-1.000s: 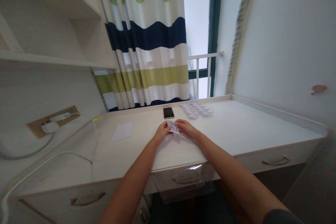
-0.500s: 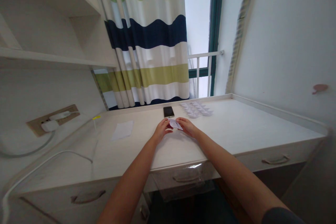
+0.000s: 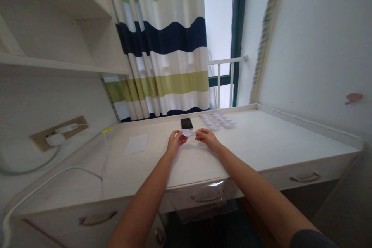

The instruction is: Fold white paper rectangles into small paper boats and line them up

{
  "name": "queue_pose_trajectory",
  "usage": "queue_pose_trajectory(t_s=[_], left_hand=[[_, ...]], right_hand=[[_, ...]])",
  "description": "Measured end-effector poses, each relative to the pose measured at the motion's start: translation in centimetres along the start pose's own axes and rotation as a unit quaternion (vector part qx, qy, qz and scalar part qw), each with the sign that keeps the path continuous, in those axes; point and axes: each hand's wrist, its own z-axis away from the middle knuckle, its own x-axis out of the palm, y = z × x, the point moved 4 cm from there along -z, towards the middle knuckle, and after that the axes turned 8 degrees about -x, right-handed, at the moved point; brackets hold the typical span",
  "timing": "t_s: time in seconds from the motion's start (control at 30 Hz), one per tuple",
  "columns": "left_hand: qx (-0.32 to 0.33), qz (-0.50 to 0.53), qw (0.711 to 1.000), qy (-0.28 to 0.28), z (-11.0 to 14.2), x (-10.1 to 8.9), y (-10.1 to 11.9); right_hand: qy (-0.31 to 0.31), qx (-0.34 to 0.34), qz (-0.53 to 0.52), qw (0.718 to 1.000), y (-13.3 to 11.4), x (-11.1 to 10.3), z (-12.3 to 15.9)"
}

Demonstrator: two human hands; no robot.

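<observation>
Between my two hands, a little above the desk, is a small piece of folded white paper (image 3: 188, 133). My left hand (image 3: 174, 142) pinches its left end between thumb and fingers. At the paper's right end, my right hand (image 3: 207, 138) has its fingertips closed on the tip. Just beyond the paper lies a black phone (image 3: 186, 123). Several folded white paper pieces (image 3: 217, 121) stand in rows to the right of the phone. A stack of flat white paper sheets (image 3: 136, 143) rests on the left of the desk.
The white desk (image 3: 279, 135) has a raised back edge and drawers in front. A white cable (image 3: 69, 168) runs over its left side from near a wall socket (image 3: 59, 131). Behind hang a striped curtain (image 3: 174, 38) and a shelf (image 3: 64, 64) at upper left.
The folded paper has turned to lie more level and shifted slightly left. My left hand has moved a little left, and my right fingers now hold only the paper's right tip.
</observation>
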Motion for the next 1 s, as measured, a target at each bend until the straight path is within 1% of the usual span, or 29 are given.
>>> queue_pose_trajectory(t_s=[0.1,0.23,0.37,0.47,0.57,0.73,0.83,1.0], left_hand=[[-0.007,0.012,1.000,0.008,-0.2,-0.1,-0.1],[-0.008,0.019,1.000,0.010,-0.3,-0.2,-0.1],[-0.031,0.001,0.999,0.012,-0.1,-0.3,-0.2],[-0.039,-0.022,0.999,0.029,0.0,-0.4,-0.2],[-0.037,-0.023,0.998,0.045,0.1,-0.6,0.0],[-0.037,-0.002,0.999,0.038,0.1,-0.6,0.2],[-0.043,-0.003,0.998,0.036,-0.3,-0.6,0.4],[-0.043,-0.010,0.999,0.025,-1.2,0.2,1.3]], right_hand=[[-0.011,-0.010,-0.004,1.000,-0.3,0.3,0.1],[-0.004,-0.023,-0.001,1.000,-0.5,0.3,0.0],[0.025,-0.029,0.014,0.999,-0.5,-0.2,-0.1],[0.047,-0.031,0.022,0.998,-0.4,-0.6,-0.2],[0.056,-0.028,0.030,0.998,-0.4,-0.7,-0.2],[0.073,-0.020,0.034,0.997,-0.3,-0.9,-0.3],[0.082,-0.022,0.034,0.996,-0.6,-1.0,-0.7],[0.096,-0.013,0.035,0.995,-2.2,-1.1,-1.5]])
